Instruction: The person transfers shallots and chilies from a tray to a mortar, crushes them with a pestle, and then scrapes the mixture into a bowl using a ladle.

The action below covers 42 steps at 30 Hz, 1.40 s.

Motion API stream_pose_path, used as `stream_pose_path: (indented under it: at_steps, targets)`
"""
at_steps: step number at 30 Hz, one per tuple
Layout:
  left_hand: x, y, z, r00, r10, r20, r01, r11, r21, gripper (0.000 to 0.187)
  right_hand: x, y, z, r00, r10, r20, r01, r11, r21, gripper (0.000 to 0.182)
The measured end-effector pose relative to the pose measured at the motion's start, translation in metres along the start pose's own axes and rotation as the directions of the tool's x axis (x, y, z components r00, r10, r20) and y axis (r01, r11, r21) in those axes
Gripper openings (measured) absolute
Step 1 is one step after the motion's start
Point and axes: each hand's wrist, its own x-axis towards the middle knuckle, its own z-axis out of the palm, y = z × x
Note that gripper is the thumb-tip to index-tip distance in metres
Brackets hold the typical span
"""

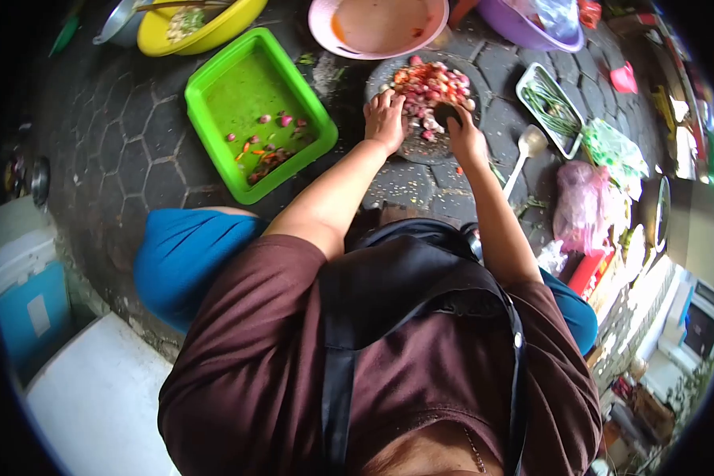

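Observation:
A round, shallow stone mortar (411,149) stands on the paving in front of me, heaped with small shallots and red chili pieces (432,83). My left hand (385,120) lies at the mortar's left side, its fingers stretched over the edge beside the heap. On the right, my right hand (466,136) is wrapped round a dark stone pestle (446,116), which rests against the near right part of the shallots. The fingers partly hide the pestle's shape.
Left is a green tray (206,119) holding a few shallots and chilies. Beyond are a yellow basin (163,44), a pink basin (319,28) and a purple basin (504,28). A ladle (523,155), a tray of green beans (575,143) and plastic bags (583,198) lie right.

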Motion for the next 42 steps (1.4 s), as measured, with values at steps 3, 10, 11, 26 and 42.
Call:
stream_pose_path:
  at_steps: [3, 10, 11, 26, 42]
  targets:
    - [0.011, -0.034, -0.02, 0.968, -0.138, -0.21, 0.146, 0.989, 0.024, 0.031, -0.014, 0.031, 0.03, 0.993, -0.121, -0.01, 0.121, 0.993, -0.004, 0.049]
    - [0.009, -0.142, -0.054, 0.562, -0.781, -0.272, 0.756, 0.618, -0.215, 0.023, -0.049, 0.051, 0.037, 0.998, -0.053, 0.036, 0.057, 0.99, -0.133, 0.064]
    - [0.0, -0.143, -0.063, 0.679, -0.698, -0.228, 0.733, 0.629, 0.258, 0.027, -0.053, 0.048, 0.029, 0.998, -0.047, 0.049, 0.053, 0.989, -0.139, 0.064]
    - [-0.015, -0.179, -0.043, 0.809, -0.484, -0.335, 0.546, 0.829, 0.122, 0.023, 0.055, 0.16, 0.036, 0.974, 0.221, -0.049, -0.226, 0.945, -0.237, 0.033]
    - [0.014, 0.001, -0.002, 0.972, 0.162, 0.168, -0.147, 0.984, -0.096, 0.031, 0.073, 0.193, 0.04, 0.992, 0.123, 0.006, -0.117, 0.958, -0.263, 0.023]
